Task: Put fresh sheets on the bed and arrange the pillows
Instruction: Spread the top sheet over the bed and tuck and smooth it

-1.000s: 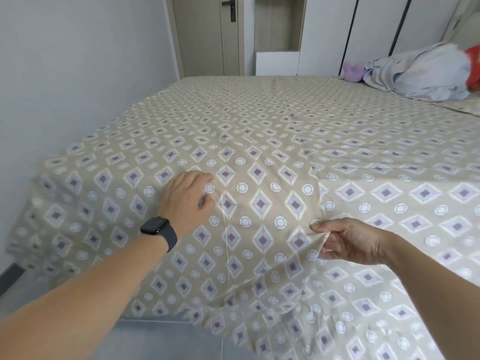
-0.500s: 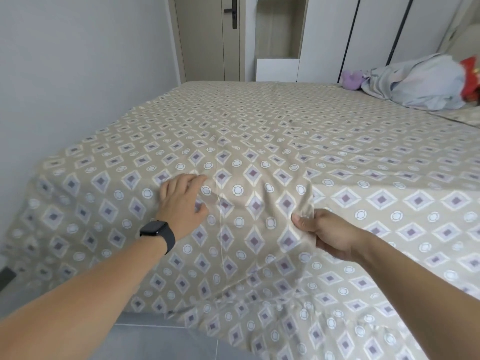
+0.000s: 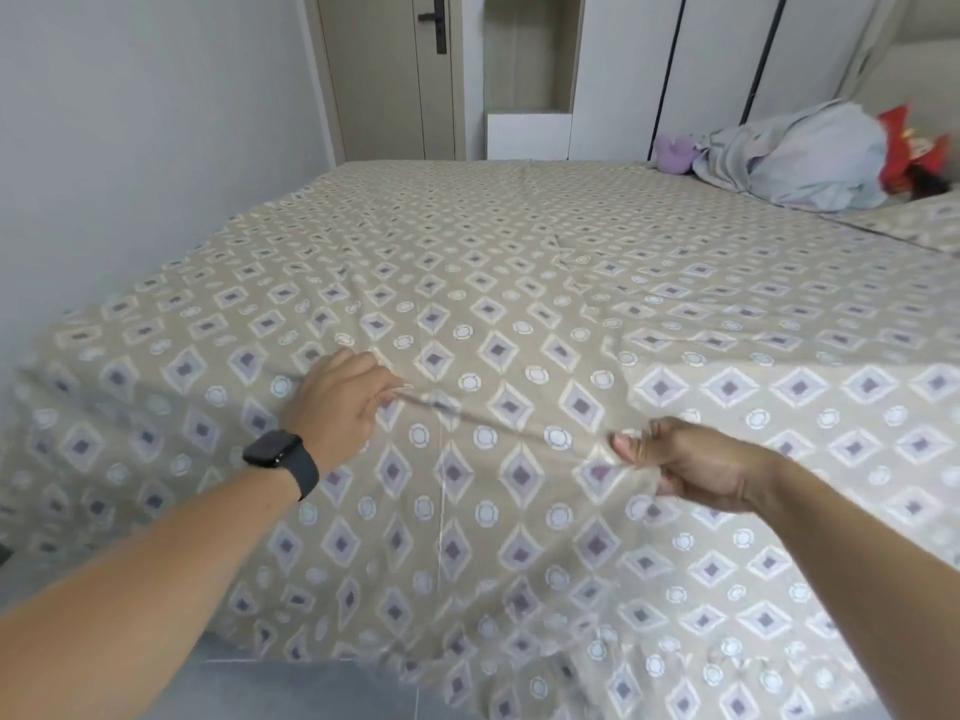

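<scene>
A beige sheet [image 3: 519,262] with purple diamonds and white circles covers the whole bed and hangs over its near edge. My left hand [image 3: 343,402], with a black watch on the wrist, pinches the fabric near the bed's front. My right hand [image 3: 691,465] grips a bunch of the same sheet further right. A taut fold of cloth runs between the two hands. A pillow in the same pattern [image 3: 914,226] lies at the far right edge.
A crumpled grey-blue bundle of bedding [image 3: 795,158] lies at the bed's far right, with a purple soft toy [image 3: 672,153] and a red toy [image 3: 904,153] beside it. A wall runs close along the left. A door [image 3: 395,70] and white wardrobe [image 3: 623,70] stand beyond. Grey floor shows below.
My left hand went from lying flat on the sheet to pinching it. Both hands have pulled the fabric up into a tight ridge between them.
</scene>
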Demonstrator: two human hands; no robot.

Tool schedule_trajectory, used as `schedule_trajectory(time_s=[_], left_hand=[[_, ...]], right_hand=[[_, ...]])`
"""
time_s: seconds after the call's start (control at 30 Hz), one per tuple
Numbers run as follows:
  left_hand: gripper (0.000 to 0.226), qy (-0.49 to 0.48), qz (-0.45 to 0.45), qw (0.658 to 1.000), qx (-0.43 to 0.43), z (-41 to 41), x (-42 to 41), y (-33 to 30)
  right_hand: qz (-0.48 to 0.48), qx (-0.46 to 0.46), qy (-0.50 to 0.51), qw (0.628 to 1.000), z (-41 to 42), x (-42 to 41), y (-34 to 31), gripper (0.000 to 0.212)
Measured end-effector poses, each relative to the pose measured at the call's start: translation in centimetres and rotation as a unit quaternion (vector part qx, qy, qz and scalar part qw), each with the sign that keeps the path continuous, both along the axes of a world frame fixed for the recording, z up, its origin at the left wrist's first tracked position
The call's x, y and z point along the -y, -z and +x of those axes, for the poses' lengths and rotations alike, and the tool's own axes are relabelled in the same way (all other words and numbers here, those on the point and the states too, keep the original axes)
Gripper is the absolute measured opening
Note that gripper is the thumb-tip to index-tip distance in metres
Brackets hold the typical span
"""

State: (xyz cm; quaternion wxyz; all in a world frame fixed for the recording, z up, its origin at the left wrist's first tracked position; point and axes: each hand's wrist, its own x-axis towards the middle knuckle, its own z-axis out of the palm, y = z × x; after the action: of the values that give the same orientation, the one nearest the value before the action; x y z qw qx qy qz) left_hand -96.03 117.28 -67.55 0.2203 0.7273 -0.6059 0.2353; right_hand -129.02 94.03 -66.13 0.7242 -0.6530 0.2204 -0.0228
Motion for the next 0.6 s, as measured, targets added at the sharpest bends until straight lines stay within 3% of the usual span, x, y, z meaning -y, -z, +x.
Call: schedule_trajectory(time_s=[0.1, 0.27, 0.33, 0.4, 0.6], left_hand=[[0.034, -0.002, -0.009, 1.0, -0.019, 0.1, 0.1, -0.6], [0.025, -0.012, -0.067, 0.996, -0.048, -0.4, 0.2, -3.5], [0.022, -0.008, -0.086, 0.995, -0.044, -0.4, 0.3, -4.4], [0.019, 0.005, -0.072, 0.997, -0.037, -0.3, 0.3, -4.0], [0.022, 0.036, 0.017, 0.999, -0.029, -1.0, -0.1, -0.4]], right_hand=[[0.011, -0.011, -0.018, 1.0, -0.1, 0.1, -0.2, 0.039], [-0.002, 0.11, -0.002, 0.994, -0.3, 0.3, -6.7, 0.019], [0.014, 0.129, -0.02, 0.991, -0.5, 0.5, -6.8, 0.032], [0.015, 0.074, -0.021, 0.997, -0.8, 0.6, -5.4, 0.041], [0.05, -0.059, -0.02, 0.997, -1.2, -0.6, 0.8, 0.016]])
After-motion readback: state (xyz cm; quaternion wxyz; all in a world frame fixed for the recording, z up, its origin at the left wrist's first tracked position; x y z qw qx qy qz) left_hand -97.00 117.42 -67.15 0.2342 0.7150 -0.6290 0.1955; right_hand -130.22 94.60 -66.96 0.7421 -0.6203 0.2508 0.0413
